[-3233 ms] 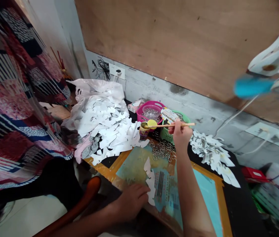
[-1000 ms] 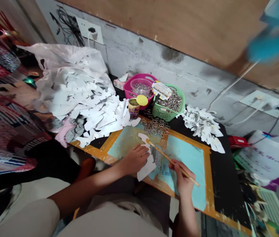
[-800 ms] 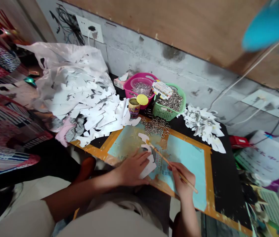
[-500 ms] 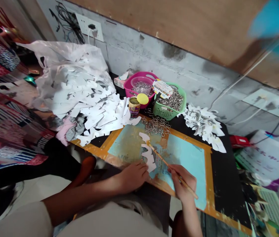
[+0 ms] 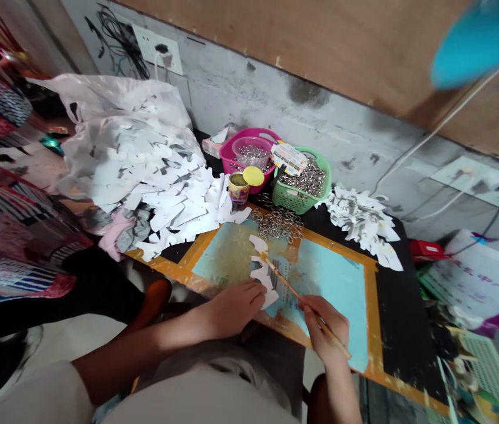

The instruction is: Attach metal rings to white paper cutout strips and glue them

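Note:
My right hand [image 5: 326,327] is closed round a thin wooden-handled brush [image 5: 296,296]. Its tip rests on a white paper cutout [image 5: 261,272] lying on a blue mat with an orange border [image 5: 341,282]. My left hand [image 5: 234,306] lies with fingers stretched flat on the lower edge of that cutout, pinning it to the mat. A small open jar with a yellow lid [image 5: 241,187] stands just beyond the mat, beside a loose heap of metal rings [image 5: 278,224].
A large pile of white cutouts spills from a plastic bag [image 5: 138,159] at the left. A pink basket [image 5: 251,156] and a green basket of rings [image 5: 304,185] stand by the wall. More cutouts [image 5: 364,221] lie at the right. Cables and wall sockets run behind.
Earlier my right hand held the brush up at the jar. It has since come down to the mat, and the brush tip has been moving over the cutout while my left hand shifted along its lower edge.

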The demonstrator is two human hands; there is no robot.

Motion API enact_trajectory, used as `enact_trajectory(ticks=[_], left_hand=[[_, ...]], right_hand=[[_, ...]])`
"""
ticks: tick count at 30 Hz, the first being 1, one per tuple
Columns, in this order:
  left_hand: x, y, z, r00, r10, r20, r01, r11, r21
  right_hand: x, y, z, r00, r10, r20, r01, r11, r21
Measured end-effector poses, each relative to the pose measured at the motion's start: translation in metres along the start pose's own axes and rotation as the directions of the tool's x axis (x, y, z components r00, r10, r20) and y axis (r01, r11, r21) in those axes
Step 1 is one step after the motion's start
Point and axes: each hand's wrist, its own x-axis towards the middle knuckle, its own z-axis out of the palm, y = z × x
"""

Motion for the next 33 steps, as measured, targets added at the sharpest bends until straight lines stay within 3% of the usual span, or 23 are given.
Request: enact_trajectory(ticks=[3,6,11,13,21,27,33], left_hand=[[0.004,0.002,-0.003,0.998,0.037,0.057,-0.037,0.999,0.011],[0.007,0.001,-0.003,0.996,0.008,0.088,-0.003,0.999,-0.049],[0.015,-0.016,0.010,0.962,-0.263,-0.066,0.264,0.965,0.005],[0.015,-0.025,0.018,0.944,-0.307,-0.120,0.309,0.951,-0.008],[0.009,-0.037,0.030,0.924,-0.349,-0.156,0.324,0.932,-0.162],[0.011,-0.036,0.030,0.921,-0.357,-0.157,0.328,0.927,-0.182],[0.010,-0.037,0.031,0.926,-0.341,-0.164,0.311,0.933,-0.182]], right_hand=[[-0.003,0.002,0.001,1.000,-0.002,-0.003,0.002,1.000,0.016],[-0.005,0.002,0.002,1.000,-0.005,-0.006,0.005,1.000,0.024],[-0.011,-0.001,0.008,1.000,-0.021,-0.007,0.022,0.999,0.034],[-0.013,-0.002,0.010,1.000,-0.013,-0.009,0.014,0.999,0.045],[-0.024,0.002,0.006,1.000,0.030,0.008,-0.030,0.996,0.090],[-0.028,0.010,0.002,0.996,0.083,0.041,-0.091,0.953,0.289],[-0.014,0.026,0.015,0.959,0.253,-0.128,-0.205,0.930,0.304]])
